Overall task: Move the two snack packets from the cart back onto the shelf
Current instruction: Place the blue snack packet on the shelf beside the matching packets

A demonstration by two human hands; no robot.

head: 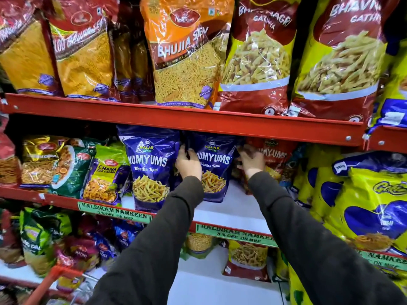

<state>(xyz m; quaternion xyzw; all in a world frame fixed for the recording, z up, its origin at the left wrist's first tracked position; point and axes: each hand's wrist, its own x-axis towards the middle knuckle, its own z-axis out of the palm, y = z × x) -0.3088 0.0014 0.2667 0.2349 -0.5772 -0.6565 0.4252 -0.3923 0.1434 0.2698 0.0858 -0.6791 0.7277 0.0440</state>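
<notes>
Two purple Numyums packets stand upright on the middle shelf [231, 208]. The left packet [149, 168] is near the shelf's front edge. The right packet [214, 170] stands farther back, and both my hands are on it. My left hand [188, 162] grips its left edge, fingers curled behind it. My right hand [251, 159] presses its right edge, between it and a red Numyums packet [275, 159]. Dark sleeves cover both my arms.
Large Bhujia Sev [187, 58] and Gathiya [257, 56] bags fill the red upper shelf [176, 115]. Yellow bags [363, 205] crowd the right. Mixed packets [101, 172] sit left of the purple ones. The cart's red handle [44, 285] shows at bottom left.
</notes>
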